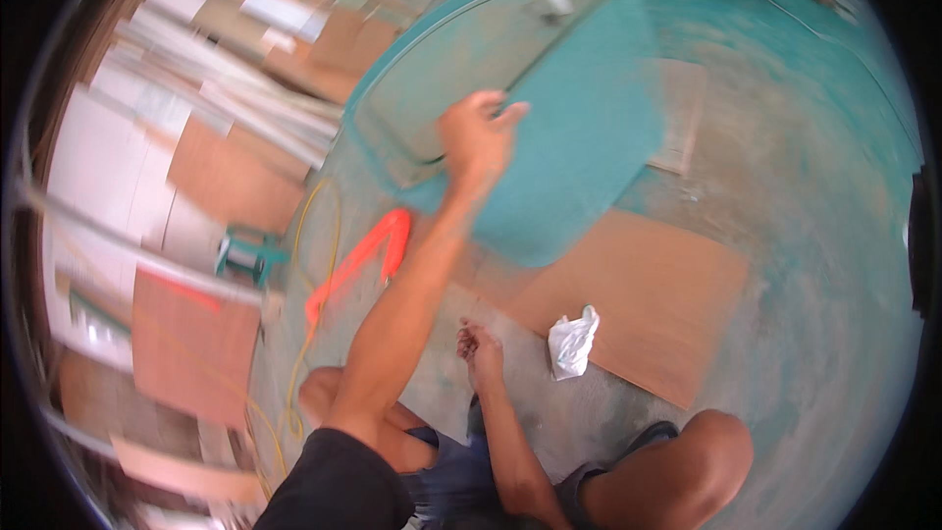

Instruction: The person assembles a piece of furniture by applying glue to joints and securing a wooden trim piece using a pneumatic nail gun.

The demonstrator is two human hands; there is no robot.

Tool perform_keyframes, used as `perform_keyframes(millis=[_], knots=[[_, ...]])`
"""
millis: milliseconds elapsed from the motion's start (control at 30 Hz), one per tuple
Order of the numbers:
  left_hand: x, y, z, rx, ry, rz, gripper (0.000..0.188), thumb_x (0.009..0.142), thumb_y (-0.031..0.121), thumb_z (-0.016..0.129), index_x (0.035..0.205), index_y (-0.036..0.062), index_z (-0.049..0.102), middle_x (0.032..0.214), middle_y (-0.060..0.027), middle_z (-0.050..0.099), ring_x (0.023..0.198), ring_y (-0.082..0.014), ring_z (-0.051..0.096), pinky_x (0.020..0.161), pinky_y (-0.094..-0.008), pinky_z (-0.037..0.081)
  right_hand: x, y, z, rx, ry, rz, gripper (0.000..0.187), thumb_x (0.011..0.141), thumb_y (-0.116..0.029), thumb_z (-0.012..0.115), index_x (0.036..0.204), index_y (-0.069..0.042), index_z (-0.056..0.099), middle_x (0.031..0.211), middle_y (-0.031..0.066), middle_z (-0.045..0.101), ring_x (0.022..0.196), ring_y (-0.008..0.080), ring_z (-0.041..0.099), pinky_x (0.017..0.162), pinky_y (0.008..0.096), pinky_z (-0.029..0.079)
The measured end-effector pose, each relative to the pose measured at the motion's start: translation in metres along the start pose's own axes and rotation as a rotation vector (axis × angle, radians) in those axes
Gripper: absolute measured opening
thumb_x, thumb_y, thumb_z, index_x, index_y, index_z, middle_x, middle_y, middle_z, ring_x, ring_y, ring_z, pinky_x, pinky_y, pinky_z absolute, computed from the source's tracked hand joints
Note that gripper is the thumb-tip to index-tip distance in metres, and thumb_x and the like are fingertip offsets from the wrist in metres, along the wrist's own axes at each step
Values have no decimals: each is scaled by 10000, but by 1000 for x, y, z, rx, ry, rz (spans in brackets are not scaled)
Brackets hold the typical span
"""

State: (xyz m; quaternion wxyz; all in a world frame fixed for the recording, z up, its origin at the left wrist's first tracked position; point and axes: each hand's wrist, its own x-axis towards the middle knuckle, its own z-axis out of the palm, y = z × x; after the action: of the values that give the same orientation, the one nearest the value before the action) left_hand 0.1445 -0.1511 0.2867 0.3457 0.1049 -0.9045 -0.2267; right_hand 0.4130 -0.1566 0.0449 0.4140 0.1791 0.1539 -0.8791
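A large teal panel with a window-like opening (589,137), shaped much like a vehicle door, leans in front of me. My left hand (476,142) reaches out to the edge of its opening, fingers curled around the rim beside a dark strip, thumb sticking out to the right. Motion blurs the exact grip. Low between my knees hangs my right hand (481,351), its fingers loosely bent with nothing visible in them. A crumpled white bag or paper (573,344) lies to the right of that hand.
Brown cardboard (648,304) lies flat under the panel's lower corner. To the left are a bent orange-red tube-like piece (392,236), a yellow cord or hose (297,353) and a green tool-like object (250,255). Boards and sheets (196,353) are stacked along the left.
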Motion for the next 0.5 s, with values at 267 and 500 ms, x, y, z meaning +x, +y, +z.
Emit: perform_keyframes(millis=[267,500], knots=[[2,-19,-53,197,-56,185,318,903,383,765,951,68,775,790,-200,694,704,-379,661,657,-432,527,-4,43,-35,-208,209,198,237,1000,-219,605,1118,-40,705,792,6,643,613,92,564,569,256,491],[20,-168,-203,468,127,405,512,1031,415,586,675,47,613,556,-133,524,522,-353,522,512,-393,436,25,16,-61,-326,343,97,321,1014,-317,638,766,-123,575,605,-39,453,535,108,437,512,281,359]])
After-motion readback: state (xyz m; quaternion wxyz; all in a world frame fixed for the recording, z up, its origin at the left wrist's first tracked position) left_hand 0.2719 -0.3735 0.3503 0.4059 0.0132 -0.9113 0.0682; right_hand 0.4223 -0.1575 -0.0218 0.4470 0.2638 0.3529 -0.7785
